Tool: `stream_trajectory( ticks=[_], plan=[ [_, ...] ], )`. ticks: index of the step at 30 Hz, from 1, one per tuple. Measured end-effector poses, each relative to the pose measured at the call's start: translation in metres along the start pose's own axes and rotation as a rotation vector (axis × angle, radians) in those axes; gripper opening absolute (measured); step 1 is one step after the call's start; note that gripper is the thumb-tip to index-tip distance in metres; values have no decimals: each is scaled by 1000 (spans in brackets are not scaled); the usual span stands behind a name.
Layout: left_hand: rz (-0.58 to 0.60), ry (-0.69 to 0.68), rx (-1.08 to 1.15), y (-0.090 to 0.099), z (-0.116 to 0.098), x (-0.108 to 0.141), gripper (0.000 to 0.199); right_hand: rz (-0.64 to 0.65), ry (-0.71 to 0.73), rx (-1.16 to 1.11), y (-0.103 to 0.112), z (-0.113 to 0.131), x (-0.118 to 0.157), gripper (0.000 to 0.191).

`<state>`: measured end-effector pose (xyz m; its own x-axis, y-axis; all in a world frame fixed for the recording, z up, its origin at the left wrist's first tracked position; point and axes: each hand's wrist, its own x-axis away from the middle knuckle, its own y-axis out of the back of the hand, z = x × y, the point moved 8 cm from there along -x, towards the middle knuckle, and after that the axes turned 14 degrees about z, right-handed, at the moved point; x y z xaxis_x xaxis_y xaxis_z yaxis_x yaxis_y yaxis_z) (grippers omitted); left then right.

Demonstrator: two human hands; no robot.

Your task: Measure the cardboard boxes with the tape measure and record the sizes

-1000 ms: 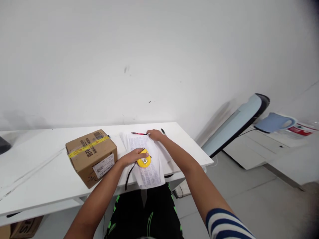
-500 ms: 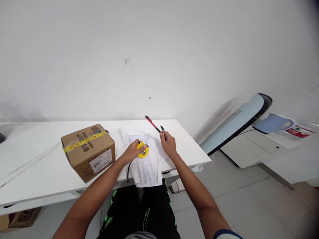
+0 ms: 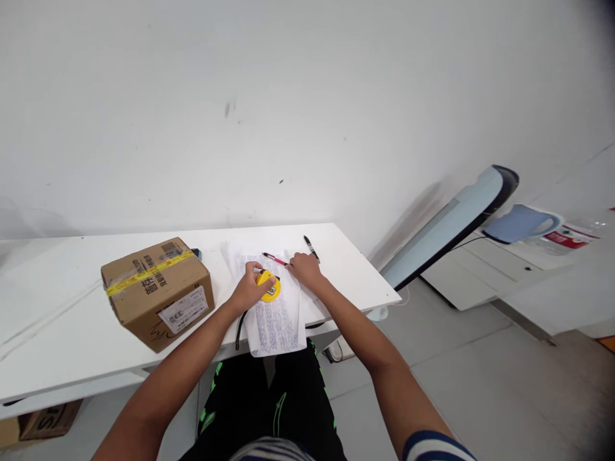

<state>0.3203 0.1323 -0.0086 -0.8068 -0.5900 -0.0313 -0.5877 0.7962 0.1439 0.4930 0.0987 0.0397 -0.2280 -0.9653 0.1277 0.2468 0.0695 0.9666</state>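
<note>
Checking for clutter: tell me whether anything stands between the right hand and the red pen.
Nothing visible does: the right hand touches one end of the red pen. The black pen lies beyond the hand, not between.

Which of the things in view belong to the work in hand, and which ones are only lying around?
Seem in use:
Yellow tape measure, held in the left hand
Red pen, touching the right hand
Written papers, beneath the tape measure

Seem only lying around:
Black pen, beside the right hand
Cardboard box, left of the papers
Pale panel, right of the table
</note>
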Motion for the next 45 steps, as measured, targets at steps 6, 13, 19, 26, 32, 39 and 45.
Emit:
stream_trajectory(
  ticks=[6,13,19,26,32,39,45],
  plan=[
    [-43,-1,17,1,-2,1,61,-120,98,-495,-8,-1,-20,28],
    [-14,-4,50,-1,-2,-1,59,-208,275,-1054,-33,-11,-28,19],
    [-126,-52,51,5,-5,3,60,-270,178,-946,-29,-19,-25,33],
    [-99,-55,-26,3,-10,5,56,-245,142,-911,-32,-22,-29,41],
    [-67,-43,-116,2,-13,6,55,-240,138,-902,-33,-21,-30,38],
    [-58,-61,-171,3,-14,6,55,-241,142,-876,-32,-18,-29,38],
    [-75,-70,-179,3,-17,7,55,-213,152,-863,-32,-18,-30,37]
  ],
)
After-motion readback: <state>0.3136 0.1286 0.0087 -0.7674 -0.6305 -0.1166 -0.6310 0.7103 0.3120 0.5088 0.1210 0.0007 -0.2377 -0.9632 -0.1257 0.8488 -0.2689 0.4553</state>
